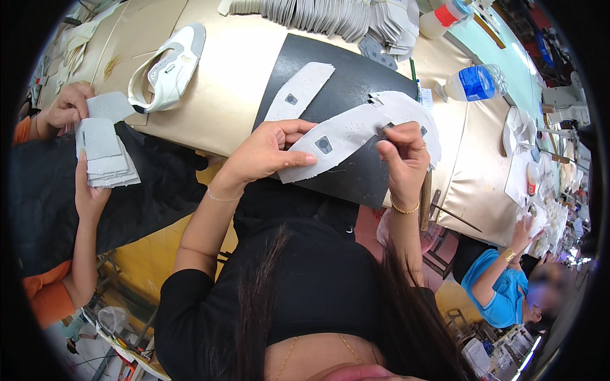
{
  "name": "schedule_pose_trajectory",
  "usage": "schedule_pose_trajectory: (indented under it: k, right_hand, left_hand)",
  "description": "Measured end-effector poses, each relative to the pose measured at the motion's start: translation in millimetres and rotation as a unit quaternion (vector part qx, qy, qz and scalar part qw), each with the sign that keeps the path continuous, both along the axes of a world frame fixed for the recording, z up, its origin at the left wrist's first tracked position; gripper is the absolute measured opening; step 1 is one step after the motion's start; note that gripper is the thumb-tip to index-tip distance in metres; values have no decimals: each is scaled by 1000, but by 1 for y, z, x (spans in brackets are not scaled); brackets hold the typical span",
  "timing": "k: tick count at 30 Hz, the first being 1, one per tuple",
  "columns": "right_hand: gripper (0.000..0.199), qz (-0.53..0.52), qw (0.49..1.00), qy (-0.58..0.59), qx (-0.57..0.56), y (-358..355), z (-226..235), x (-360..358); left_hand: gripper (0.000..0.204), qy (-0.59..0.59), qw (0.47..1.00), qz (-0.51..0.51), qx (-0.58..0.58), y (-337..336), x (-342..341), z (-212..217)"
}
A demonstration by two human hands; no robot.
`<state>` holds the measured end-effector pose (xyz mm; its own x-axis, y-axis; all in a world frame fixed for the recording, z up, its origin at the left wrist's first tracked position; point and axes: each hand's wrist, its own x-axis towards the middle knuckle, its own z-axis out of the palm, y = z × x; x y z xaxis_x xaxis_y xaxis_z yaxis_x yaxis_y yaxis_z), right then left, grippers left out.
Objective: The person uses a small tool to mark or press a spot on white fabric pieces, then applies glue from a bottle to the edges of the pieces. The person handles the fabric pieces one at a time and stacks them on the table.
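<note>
Left hand (pixel 264 152) pinching the near end of a grey shoe-upper piece (pixel 340 140), thumb on top, fingers beneath. Right hand (pixel 401 159) closed on the far end, fingertips at its upper edge. Piece held just above the black mat (pixel 343 82), over the near edge of the tan table (pixel 222 95). Second grey piece (pixel 298 92) lying flat on the mat. Step in hand, judged: aligning or peeling a layer at the right end. Next move calls for steady left-hand tension and fine fingertip work. White shoe upper (pixel 168 66) toward the left edge.
</note>
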<state>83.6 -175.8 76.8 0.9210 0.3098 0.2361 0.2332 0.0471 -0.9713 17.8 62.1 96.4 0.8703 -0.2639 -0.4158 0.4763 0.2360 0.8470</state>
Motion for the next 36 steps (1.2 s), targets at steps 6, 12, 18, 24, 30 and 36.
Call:
schedule_pose_trajectory:
  k: [6, 12, 18, 24, 30, 36]
  right_hand:
    - [27, -117, 983, 121, 76, 0, -10, -24]
    - [12, -88, 985, 72, -131, -1, -21, -33]
    - [10, -45, 945, -2, -324, -6, -37, -43]
    - [8, -20, 927, -55, -369, -1, -45, -44]
    - [9, -22, 916, -68, -396, 1, -44, -37]
    - [10, -3, 911, -49, -410, 2, -41, -36]
  left_hand:
    - [38, -36, 999, 21, -36, -10, 0, -7]
    - [56, 41, 997, 66, -14, -42, -9, -51]
    - [55, 7, 988, 72, 135, -53, -30, -77]
    - [45, -1, 979, 77, 191, -57, -22, -76]
    - [43, -9, 967, 67, 244, -57, -17, -76]
    - [41, -2, 964, 63, 257, -58, -14, -74]
